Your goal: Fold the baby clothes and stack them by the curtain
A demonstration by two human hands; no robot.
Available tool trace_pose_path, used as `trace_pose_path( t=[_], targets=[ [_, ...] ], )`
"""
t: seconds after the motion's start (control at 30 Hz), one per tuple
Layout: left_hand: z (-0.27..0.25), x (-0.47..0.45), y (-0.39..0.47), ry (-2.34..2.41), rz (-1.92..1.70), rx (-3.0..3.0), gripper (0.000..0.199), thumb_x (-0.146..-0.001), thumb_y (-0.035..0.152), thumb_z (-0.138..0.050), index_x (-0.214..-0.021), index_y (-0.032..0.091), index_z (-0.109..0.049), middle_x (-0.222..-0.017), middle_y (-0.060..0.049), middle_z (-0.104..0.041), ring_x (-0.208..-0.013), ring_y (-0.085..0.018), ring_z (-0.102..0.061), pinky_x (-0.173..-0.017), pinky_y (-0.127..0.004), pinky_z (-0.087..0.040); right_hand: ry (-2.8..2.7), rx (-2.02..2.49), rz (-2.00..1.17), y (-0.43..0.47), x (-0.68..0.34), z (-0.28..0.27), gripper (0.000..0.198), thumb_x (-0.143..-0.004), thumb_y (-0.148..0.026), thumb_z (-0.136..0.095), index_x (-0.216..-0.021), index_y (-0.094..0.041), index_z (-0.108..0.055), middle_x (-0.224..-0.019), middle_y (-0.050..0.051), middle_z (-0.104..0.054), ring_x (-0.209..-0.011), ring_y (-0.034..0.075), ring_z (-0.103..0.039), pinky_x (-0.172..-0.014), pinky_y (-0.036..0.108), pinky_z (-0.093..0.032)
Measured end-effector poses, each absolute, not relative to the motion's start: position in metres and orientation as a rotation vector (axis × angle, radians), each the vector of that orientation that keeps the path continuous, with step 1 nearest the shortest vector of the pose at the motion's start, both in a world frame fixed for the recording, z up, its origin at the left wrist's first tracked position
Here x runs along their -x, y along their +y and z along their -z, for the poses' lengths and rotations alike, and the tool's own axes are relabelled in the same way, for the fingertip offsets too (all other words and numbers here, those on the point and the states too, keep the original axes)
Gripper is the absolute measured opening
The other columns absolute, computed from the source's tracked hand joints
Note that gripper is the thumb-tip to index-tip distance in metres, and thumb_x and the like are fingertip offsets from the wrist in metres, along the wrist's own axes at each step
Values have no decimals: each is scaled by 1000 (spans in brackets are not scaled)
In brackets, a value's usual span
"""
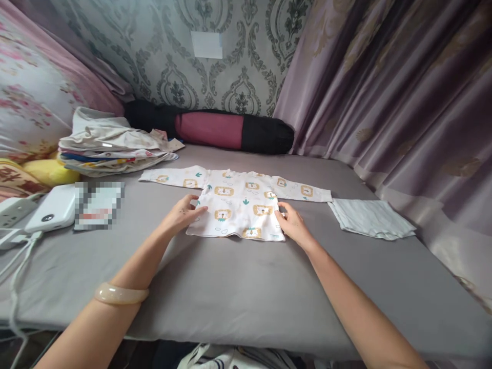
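Observation:
A small white long-sleeved shirt point(234, 205) printed with yellow lion faces and green leaves lies spread out on the grey bed sheet point(246, 292). Its sleeves stretch out to both sides, and its hem faces me. At the shirt's left side edge, my left hand point(184, 214) is closed, the thumb over the fabric and the other fingers partly hidden. My right hand point(292, 223) pinches the opposite side edge near the hem in the same way. Just beyond the right cuff lies a folded pale cloth point(371, 218).
To the left are a pile of clothes point(111, 143), a white power bank point(54, 207) with cables, a power strip point(17, 210) and a pixelated flat item point(99, 205). A black and maroon bolster-shaped bag point(209, 129) lies along the wall. Purple curtains point(384, 92) hang at right.

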State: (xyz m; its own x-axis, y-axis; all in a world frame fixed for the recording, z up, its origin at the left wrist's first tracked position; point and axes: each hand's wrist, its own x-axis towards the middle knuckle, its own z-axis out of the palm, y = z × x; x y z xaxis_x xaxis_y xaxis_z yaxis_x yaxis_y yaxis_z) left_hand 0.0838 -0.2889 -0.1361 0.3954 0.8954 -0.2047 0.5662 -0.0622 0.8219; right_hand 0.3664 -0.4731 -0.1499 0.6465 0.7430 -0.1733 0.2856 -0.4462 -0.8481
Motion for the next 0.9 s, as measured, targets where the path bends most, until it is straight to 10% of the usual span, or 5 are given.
trace_pose_path(
  t=[0.27, 0.5, 0.9],
  targets=[
    [132, -66, -318, 1057, -373, -1745, 90, -67, 42, -71, -147, 25, -35, -68, 4, -53, -55, -14, -54, -53, -25, -43, -1263, 2197, -462, -497, -342, 142, 49, -85, -29, -48, -133, -28, -55, -77, -1, -64, -66, 16, -54, -69, 27, -43],
    [133, -56, -312, 1073, -375, -1774, 56, -60, 47, -73, -110, 23, -70, -57, 5, -46, -48, -12, -44, -48, -24, -34, -1375, 2297, -514, -503, -347, 138, 42, -89, -28, -42, -126, -21, -61, -89, 4, -67, -77, 18, -58, -70, 26, -41],
    [124, -73, -305, 1263, -310, -2311, 30, -77, 51, -58, -72, 24, -70, -70, -5, -61, -67, -21, -57, -60, -27, -38, -1542, 2577, -342, -501, -340, 106, 29, -92, -20, -43, -90, -25, -72, -95, 9, -71, -86, 23, -63, -71, 29, -36]
  ],
)
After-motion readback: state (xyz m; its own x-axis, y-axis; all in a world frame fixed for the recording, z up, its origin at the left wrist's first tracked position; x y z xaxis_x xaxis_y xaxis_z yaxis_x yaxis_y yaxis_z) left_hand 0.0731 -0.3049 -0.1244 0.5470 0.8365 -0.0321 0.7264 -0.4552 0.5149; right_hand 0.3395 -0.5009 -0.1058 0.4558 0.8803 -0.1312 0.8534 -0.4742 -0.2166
